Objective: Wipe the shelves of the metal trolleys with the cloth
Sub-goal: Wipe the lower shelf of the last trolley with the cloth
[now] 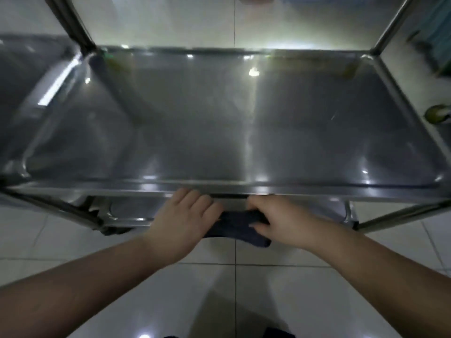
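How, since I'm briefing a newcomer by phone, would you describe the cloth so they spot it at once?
Start at the shiny stainless-steel trolley shelf filling the view and go to the middle of its near edge. Just below it, the left hand and right hand hold a dark navy cloth between them. Unlike the gleaming metal and pale floor tiles around it, it is soft and dark.

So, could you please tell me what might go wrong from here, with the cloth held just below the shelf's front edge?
1. The left hand and right hand grip the cloth close under the front rim of the shelf; lifting it could knock knuckles on that metal edge.
2. The cloth is bunched into a narrow roll, so it might wipe only a thin strip and miss the far corners unless spread.
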`<state>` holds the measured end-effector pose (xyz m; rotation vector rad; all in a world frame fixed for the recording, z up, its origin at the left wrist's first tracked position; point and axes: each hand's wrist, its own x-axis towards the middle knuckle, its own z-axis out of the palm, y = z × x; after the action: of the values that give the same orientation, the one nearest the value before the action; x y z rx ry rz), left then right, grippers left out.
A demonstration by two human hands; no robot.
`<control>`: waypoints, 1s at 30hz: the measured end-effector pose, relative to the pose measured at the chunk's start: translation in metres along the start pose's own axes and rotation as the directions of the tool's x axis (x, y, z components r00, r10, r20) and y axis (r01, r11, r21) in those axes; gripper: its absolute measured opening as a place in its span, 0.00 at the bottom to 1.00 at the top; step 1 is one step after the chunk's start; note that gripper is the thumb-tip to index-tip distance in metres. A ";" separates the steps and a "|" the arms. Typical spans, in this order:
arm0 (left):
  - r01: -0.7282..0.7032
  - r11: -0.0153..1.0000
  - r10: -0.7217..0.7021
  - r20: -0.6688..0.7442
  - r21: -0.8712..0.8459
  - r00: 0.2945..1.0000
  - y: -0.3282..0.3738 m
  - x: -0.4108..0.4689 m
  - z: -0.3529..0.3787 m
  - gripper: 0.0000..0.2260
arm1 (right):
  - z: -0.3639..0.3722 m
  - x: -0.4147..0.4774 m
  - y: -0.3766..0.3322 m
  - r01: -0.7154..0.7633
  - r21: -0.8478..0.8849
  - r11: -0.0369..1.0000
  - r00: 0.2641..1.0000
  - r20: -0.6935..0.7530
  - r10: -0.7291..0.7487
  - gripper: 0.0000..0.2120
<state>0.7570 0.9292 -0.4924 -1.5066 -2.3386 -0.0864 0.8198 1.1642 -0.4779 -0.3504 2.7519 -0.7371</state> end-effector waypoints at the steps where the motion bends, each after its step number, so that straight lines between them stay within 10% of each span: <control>1: -0.028 1.000 0.028 0.033 -0.008 0.999 -0.004 0.008 -0.014 0.12 | -0.010 0.002 -0.011 -0.024 0.045 0.999 0.996 0.082 0.021 0.07; 6: 0.046 0.999 -0.040 0.194 -0.026 0.980 -0.024 0.037 -0.080 0.24 | -0.070 -0.009 -0.050 -0.145 0.186 0.972 0.982 0.149 0.118 0.16; 11: 0.171 0.980 -0.147 0.197 -0.106 0.969 -0.018 0.055 -0.149 0.05 | -0.139 -0.040 -0.085 -0.230 0.177 0.957 0.973 0.030 0.228 0.09; 19: 0.390 0.912 -0.335 0.316 -0.128 0.888 -0.003 0.074 -0.280 0.14 | -0.216 -0.094 -0.185 -0.303 0.157 0.940 0.928 -0.175 0.328 0.10; 30: -0.028 0.995 0.028 -0.004 -0.098 1.000 -0.055 0.211 -0.574 0.15 | -0.494 -0.214 -0.332 -0.243 0.142 0.959 0.899 -0.337 0.278 0.09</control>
<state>0.7805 0.9505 0.1211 -1.5836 -2.3413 -0.1994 0.9159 1.1718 0.1473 0.1938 2.9921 -0.9330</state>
